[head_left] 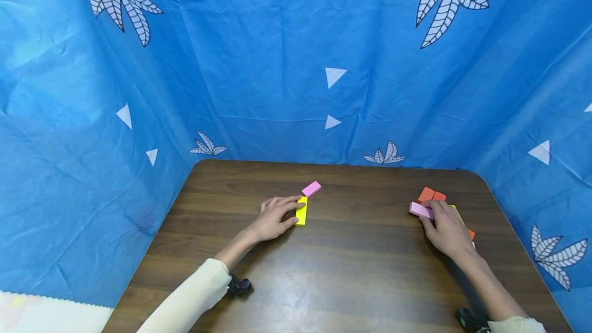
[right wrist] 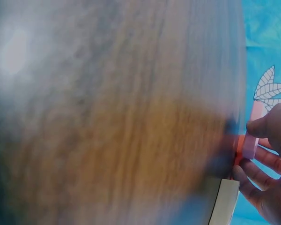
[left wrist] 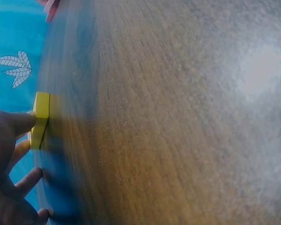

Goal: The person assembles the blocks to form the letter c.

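On the table's left half, a yellow block [head_left: 301, 211] lies flat, and my left hand [head_left: 273, 220] holds it with thumb and fingers. Just beyond its far end lies a pink block [head_left: 312, 188], set at a slant. Over at the right, my right hand [head_left: 447, 230] pinches another pink block [head_left: 420, 210] between thumb and fingers. Orange blocks [head_left: 426, 195] lie beside and beyond that hand. In the left wrist view the yellow block [left wrist: 40, 121] shows edge-on, with fingers against it. The right wrist view shows the held pink block [right wrist: 254, 131] tilted.
Partly covered by the right hand are a yellow block [head_left: 456, 213], another orange block [head_left: 471, 234] and a cream block [right wrist: 225, 201]. The brown wooden table [head_left: 342, 271] ends at a blue patterned cloth [head_left: 305, 66] behind and at both sides.
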Motion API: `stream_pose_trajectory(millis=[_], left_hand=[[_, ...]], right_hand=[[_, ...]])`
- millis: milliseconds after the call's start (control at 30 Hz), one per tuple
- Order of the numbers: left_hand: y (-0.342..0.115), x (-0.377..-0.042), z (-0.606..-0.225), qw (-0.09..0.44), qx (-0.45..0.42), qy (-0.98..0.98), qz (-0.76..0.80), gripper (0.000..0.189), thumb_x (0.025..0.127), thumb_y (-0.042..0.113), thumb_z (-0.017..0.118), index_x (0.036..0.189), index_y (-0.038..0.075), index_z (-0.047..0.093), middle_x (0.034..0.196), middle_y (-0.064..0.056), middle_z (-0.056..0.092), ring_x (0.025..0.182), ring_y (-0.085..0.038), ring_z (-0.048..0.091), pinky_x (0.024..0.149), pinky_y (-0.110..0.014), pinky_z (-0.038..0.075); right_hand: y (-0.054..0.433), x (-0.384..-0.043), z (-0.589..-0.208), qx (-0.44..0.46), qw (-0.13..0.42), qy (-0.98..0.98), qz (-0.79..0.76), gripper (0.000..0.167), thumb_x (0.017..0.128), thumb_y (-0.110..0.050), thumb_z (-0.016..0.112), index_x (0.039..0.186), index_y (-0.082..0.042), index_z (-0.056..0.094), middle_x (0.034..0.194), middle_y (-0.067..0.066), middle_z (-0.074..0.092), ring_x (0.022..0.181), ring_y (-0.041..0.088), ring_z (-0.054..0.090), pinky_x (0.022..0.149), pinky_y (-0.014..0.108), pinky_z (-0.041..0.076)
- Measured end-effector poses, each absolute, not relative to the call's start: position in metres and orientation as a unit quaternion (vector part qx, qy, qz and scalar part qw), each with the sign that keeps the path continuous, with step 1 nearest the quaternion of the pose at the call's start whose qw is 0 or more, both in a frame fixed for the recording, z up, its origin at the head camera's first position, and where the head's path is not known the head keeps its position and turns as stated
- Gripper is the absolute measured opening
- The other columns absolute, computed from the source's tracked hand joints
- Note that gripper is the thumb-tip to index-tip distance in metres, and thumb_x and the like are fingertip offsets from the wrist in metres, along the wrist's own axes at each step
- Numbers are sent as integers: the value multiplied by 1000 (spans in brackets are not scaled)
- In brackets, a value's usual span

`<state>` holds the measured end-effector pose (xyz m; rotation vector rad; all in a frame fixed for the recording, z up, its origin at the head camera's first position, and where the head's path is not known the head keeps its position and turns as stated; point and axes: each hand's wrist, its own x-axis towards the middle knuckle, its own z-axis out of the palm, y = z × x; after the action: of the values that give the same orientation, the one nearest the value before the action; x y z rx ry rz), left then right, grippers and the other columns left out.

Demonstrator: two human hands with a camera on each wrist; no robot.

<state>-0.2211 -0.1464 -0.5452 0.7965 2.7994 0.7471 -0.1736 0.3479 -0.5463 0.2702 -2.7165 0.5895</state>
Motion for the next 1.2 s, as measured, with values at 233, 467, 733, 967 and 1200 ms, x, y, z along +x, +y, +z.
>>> stream_pose_trajectory(millis=[233,467,733,967,1200], left_hand=[[-145,-220,-542,70,263,929,252,49,109,32,64,157,29,56,173,3,44,157,-33,42,124,-74,20],[-145,-219,-542,66,263,928,255,48,108,31,65,156,28,58,172,2,46,155,-33,44,123,-75,21],[-145,-218,-542,70,261,930,250,50,109,32,65,158,30,56,173,4,44,155,-33,43,124,-73,21],[-145,-218,-544,62,263,928,255,48,109,32,65,156,29,58,172,3,46,155,-32,44,123,-73,22],[-144,-217,-542,55,266,925,266,47,107,27,66,154,26,61,170,-1,48,153,-35,45,121,-75,23]], right_hand=[[340,-177,-543,80,145,-964,207,36,93,-4,77,125,7,64,117,30,67,103,45,61,90,62,47],[332,-180,-544,74,122,-967,213,38,95,-5,76,128,7,62,122,29,65,107,43,58,95,65,49],[324,-185,-546,74,112,-968,211,39,96,-5,75,131,7,62,126,30,64,111,46,58,101,69,48],[317,-191,-545,76,99,-969,213,39,97,-6,75,132,5,62,127,29,65,110,44,59,100,68,51],[308,-196,-546,78,100,-968,216,37,99,-7,74,132,4,63,128,28,65,114,44,59,102,67,52]])
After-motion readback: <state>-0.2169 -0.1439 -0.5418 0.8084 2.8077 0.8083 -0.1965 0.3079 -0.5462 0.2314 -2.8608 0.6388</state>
